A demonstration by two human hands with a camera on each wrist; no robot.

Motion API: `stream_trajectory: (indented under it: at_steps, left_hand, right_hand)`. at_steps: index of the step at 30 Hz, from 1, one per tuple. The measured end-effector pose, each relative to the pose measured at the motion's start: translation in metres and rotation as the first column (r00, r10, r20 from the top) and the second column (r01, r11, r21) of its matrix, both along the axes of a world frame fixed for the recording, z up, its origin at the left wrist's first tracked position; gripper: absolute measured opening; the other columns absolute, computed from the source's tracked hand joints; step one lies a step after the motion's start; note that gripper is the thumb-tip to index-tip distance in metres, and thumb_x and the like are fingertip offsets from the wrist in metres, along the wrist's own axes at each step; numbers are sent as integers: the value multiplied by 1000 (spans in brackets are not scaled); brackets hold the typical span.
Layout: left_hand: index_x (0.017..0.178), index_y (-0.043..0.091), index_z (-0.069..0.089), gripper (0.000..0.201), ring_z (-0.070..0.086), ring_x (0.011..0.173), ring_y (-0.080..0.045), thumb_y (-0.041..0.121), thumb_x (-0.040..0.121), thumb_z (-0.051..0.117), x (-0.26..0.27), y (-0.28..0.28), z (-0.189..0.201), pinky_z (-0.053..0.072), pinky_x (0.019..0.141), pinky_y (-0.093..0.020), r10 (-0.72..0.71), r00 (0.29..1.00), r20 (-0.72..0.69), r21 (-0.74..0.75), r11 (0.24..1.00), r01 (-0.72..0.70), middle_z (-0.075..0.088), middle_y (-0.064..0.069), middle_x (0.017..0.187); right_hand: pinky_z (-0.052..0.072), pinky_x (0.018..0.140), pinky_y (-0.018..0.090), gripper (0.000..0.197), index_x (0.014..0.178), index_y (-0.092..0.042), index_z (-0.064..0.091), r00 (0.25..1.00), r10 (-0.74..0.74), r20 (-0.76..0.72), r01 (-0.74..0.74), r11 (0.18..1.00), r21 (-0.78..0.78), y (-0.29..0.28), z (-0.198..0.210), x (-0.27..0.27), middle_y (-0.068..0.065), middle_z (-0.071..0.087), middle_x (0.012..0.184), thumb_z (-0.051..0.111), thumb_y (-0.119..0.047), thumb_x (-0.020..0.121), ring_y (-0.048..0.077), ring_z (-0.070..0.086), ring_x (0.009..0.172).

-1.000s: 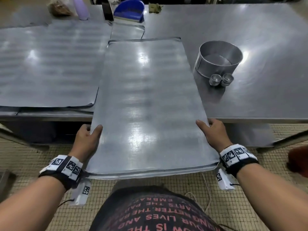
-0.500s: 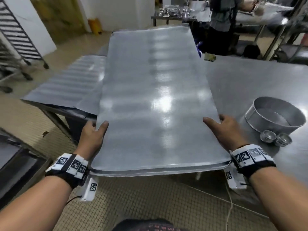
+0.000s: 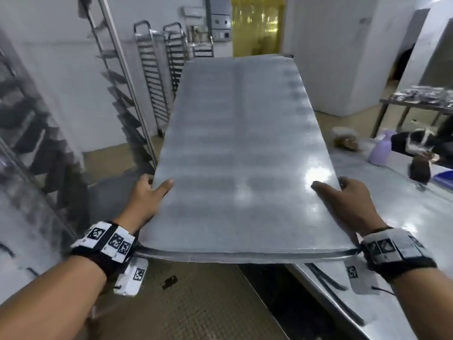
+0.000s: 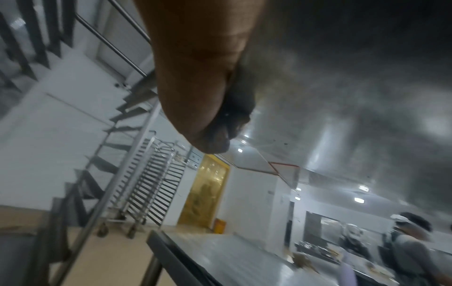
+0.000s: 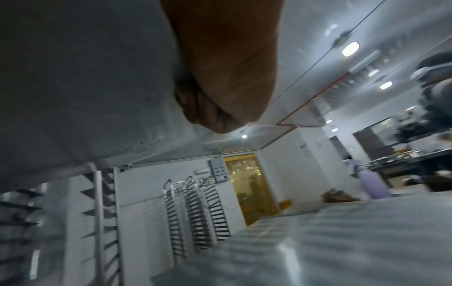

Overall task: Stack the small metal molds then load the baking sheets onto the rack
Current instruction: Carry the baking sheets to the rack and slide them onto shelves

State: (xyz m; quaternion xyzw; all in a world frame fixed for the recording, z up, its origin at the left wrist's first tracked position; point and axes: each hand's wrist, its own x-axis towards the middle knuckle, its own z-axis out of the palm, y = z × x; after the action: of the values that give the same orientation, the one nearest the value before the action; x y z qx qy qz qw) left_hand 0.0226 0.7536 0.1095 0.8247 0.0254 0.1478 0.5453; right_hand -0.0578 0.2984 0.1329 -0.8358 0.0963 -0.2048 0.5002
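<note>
Both hands carry the baking sheet [image 3: 242, 153] in the air: left hand [image 3: 144, 200] and right hand [image 3: 348, 204] clamp its long edges, thumbs on top. Probably light, stiff, slippery; grip both near corners, rack [image 3: 127, 99] far left

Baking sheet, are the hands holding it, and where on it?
Yes. Both hands grip one baking sheet by its long side edges near the person: left hand, right hand.

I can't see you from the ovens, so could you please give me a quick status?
Left hand and right hand each grip a long edge of the baking sheet. Sheet airborne, level. Rack ahead-left; table close on right.
</note>
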Motion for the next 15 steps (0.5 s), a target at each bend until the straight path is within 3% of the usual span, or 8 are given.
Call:
stream_trajectory:
  at_steps: [2,4,6,7,8,10,13,15]
  left_hand:
    - [103,14,59,34,61,83,0,41,91,76,-4,32,10,47,66,-15,103,995,8,22,994,-103,64,10,90]
    - [94,18,58,20,53,76,6,32,93,73,-14,59,15,38,57,-7,200,979,33,86,976,-202,59,14,86]
    - [87,23,57,25,60,78,-5,39,90,76,-21,91,12,46,66,-13,273,960,60,82,957,-277,62,10,85]
    - [90,22,60,30,66,84,-13,46,87,78,-28,104,12,52,76,-23,306,950,62,66,948,-310,66,7,89]
    - [98,21,64,40,69,92,-18,55,82,78,-35,116,10,56,83,-34,333,940,67,52,940,-337,71,4,96]
    - [115,18,68,58,71,101,-20,63,79,77,-54,134,8,58,91,-43,381,923,52,34,923,-383,75,2,108]
    - [119,15,70,52,72,103,-19,55,86,74,-92,143,6,58,92,-42,440,897,41,58,895,-442,76,2,112]
    - [114,13,72,45,72,97,-17,50,90,73,-115,139,6,58,83,-34,499,866,35,74,863,-500,76,3,105]
  right_hand:
    - [38,50,29,45,71,-4,64,998,63,-6,-63,998,3,31,2,41,4,55,57,78,-46,80,16,48,54]
    - [36,49,28,52,72,0,60,990,140,-1,-140,990,-8,60,3,76,8,51,58,78,-49,78,19,46,55]
    - [31,49,29,57,67,-3,51,976,216,2,-216,976,-26,87,9,102,4,43,59,77,-52,78,19,41,55]
    - [30,48,28,54,65,-6,50,968,251,-1,-250,967,-51,99,13,111,2,42,57,77,-50,79,20,41,52]
    - [29,47,27,51,64,-7,50,959,282,-5,-281,957,-76,111,18,117,0,44,55,77,-47,82,19,42,50]
    - [33,46,27,51,66,-5,55,934,357,-13,-357,931,-82,131,20,132,2,49,54,77,-48,82,17,45,47]
    - [39,46,26,53,71,-3,63,880,475,-13,-475,879,-43,153,14,151,1,56,52,79,-54,78,14,50,44]
    - [39,45,24,44,65,-13,62,848,529,-34,-530,848,-26,166,12,154,-10,56,45,79,-51,79,7,52,42]
